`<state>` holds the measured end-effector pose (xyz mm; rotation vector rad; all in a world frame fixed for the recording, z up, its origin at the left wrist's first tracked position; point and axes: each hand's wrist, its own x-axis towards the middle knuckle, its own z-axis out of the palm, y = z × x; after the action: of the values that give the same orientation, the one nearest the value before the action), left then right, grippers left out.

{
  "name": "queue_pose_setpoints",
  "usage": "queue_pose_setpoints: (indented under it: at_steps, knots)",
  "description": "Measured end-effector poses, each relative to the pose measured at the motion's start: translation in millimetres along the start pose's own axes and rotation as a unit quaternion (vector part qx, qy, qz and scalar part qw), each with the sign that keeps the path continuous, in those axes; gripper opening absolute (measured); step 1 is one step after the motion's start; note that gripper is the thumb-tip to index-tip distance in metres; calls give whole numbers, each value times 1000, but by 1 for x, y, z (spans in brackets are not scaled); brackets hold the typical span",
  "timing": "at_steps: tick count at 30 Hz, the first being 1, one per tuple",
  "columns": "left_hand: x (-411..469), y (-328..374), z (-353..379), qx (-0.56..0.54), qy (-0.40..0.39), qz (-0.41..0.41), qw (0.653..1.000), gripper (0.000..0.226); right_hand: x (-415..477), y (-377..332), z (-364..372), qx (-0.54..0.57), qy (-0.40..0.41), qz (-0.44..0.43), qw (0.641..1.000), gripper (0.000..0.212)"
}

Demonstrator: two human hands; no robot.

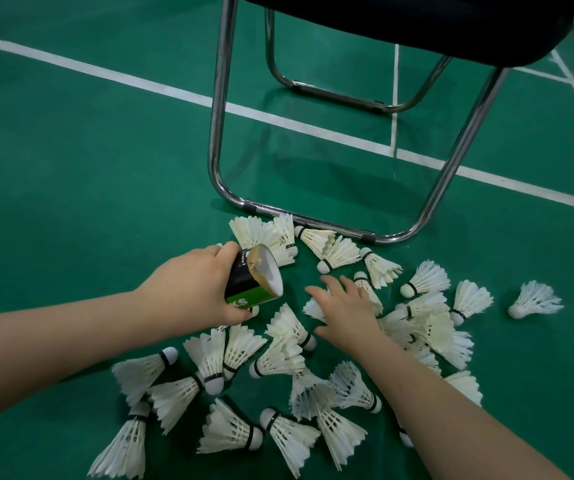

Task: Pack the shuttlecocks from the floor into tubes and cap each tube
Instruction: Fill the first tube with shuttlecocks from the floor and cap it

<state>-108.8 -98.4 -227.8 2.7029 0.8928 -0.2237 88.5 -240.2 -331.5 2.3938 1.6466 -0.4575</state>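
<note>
My left hand [194, 284] grips a black and green shuttlecock tube [252, 280], its open mouth tilted toward the right; white feathers show inside the mouth. My right hand [342, 308] hovers with fingers spread just right of the tube, over a white shuttlecock [313, 308] that it partly hides. Several white feather shuttlecocks [290, 327] lie scattered on the green floor around and below both hands. One shuttlecock [535, 299] lies apart at the far right.
A chair with chrome tube legs [313, 221] and a dark seat [417, 19] stands just beyond the pile; a few shuttlecocks touch its front bar. White court lines [105, 74] cross the green floor.
</note>
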Motion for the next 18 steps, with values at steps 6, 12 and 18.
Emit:
queue_pose_setpoints:
  at_steps: [6, 12, 18]
  knots:
    - [3, 1, 5, 9, -9, 5, 1000, 62, 7, 6, 8, 35, 31, 23, 999, 55]
    - [6, 4, 6, 11, -11, 4, 1000, 63, 1, -1, -7, 287, 217, 90, 929, 64]
    - [9, 10, 5, 9, -15, 9, 1000, 62, -22, -29, -47, 505, 364, 80, 779, 48]
